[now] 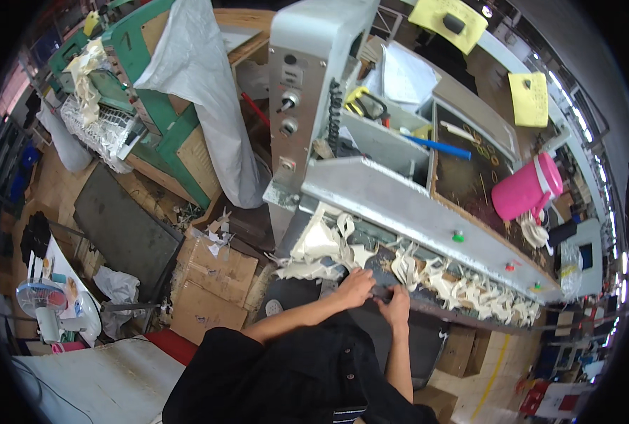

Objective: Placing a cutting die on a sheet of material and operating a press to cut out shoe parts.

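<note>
Both my hands are close together at the front edge of a grey machine's bed. My left hand (357,288) and my right hand (396,306) have their fingers curled in, closed around a small dark piece between them; its kind is too small to tell. Cream-coloured cut scraps (321,244) with curved holes lie in a heap just beyond my left hand. More scraps (463,286) are strewn along the bed to the right of my right hand. The grey machine (399,194) has a long front beam with green and red buttons.
A control panel (288,106) rises at the machine's left end. On its top stand a pink jug (526,185), a blue rod (442,148) and papers (408,74). Flattened cardboard (212,279) lies on the floor at left, near a green machine (180,152). A fan (46,304) stands far left.
</note>
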A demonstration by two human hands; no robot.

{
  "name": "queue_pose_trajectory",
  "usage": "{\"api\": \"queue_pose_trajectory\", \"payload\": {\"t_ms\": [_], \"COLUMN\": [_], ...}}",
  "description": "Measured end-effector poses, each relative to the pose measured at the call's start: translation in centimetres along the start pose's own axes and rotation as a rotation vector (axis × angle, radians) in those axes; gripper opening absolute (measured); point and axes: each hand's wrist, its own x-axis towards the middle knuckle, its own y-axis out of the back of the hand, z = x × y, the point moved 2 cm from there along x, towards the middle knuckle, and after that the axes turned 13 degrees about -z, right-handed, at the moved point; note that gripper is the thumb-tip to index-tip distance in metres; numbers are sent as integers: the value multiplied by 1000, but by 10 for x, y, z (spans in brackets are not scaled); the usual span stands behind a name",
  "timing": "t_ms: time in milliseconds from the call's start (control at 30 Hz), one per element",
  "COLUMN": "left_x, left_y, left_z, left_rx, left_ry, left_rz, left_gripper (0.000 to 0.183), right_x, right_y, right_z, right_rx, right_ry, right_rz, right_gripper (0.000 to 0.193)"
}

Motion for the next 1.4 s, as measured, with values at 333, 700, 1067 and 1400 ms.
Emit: {"api": "queue_pose_trajectory", "payload": {"t_ms": [333, 700, 1067, 1400], "left_x": [36, 161, 181, 154], "left_y": [12, 119, 66, 124], "left_z": [-14, -60, -150, -127], "left_rx": [30, -29, 95, -53], "left_ry": [96, 358, 210, 179], "left_rz": [-130, -110, -409, -174], "left_gripper": [34, 36, 35, 38], "right_x": [43, 147, 274, 261], "right_y": [11, 104, -34, -43], "right_z": [17, 49, 70, 76], "right_rx": [-25, 598, 567, 455], "right_ry": [4, 171, -9, 180], "right_rz": [6, -511, 159, 220], "right_gripper": [51, 27, 11, 12]}}
